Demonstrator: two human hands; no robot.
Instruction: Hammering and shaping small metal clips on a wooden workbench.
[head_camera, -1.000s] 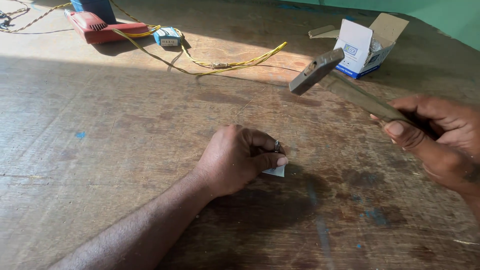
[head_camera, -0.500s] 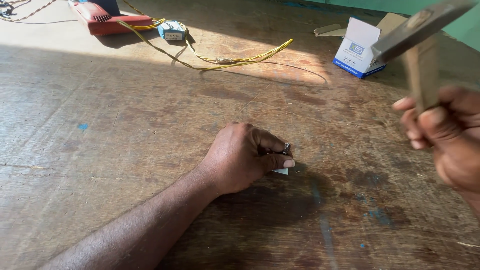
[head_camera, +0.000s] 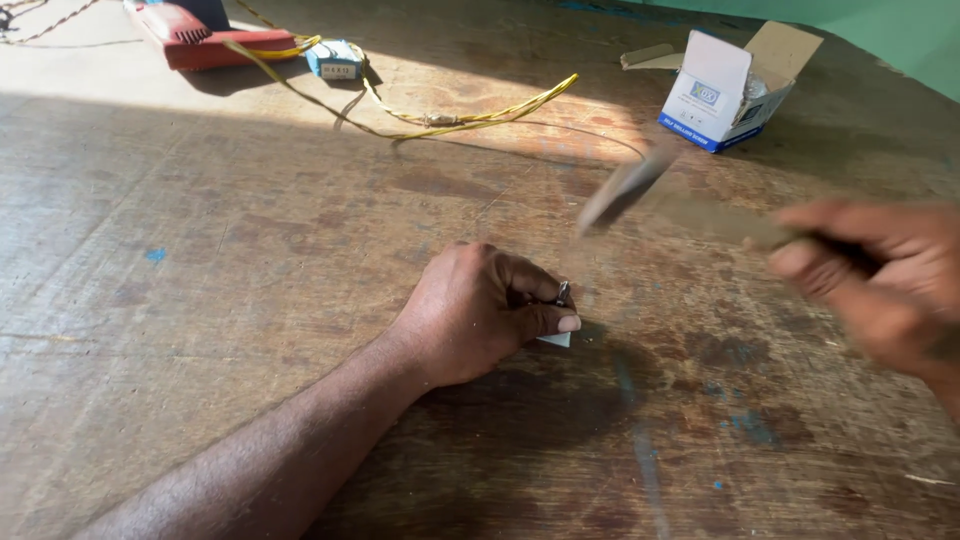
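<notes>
Nearest, flat on the worn wooden worktop (head_camera: 250, 300): left hand (head_camera: 480, 315), fingers pressed together at the tips, pinching a small nail (head_camera: 563, 292) that looks upright, though too small to be sure. Just under the fingertips, touching the worktop, a small white clip (head_camera: 555, 340), half hidden by the thumb.

To the right and a little above: right hand (head_camera: 880, 280), blurred, fingers wrapped around the handle of a hammer (head_camera: 640, 190). Head of the hammer raised, above and just beyond the nail, apart from it.

Judged as the striking step, with the nail held in place and not yet driven. Calls for a light, straight tap on the nail head and fingertips kept low, clear of the hammer face.

Farther back, in the sunlit strip: a yellow wire (head_camera: 450, 115) lying in loops, an open white and blue box (head_camera: 725, 90) at the right, a small blue block (head_camera: 333, 58), and a red tool (head_camera: 200, 30) at the far left edge.
</notes>
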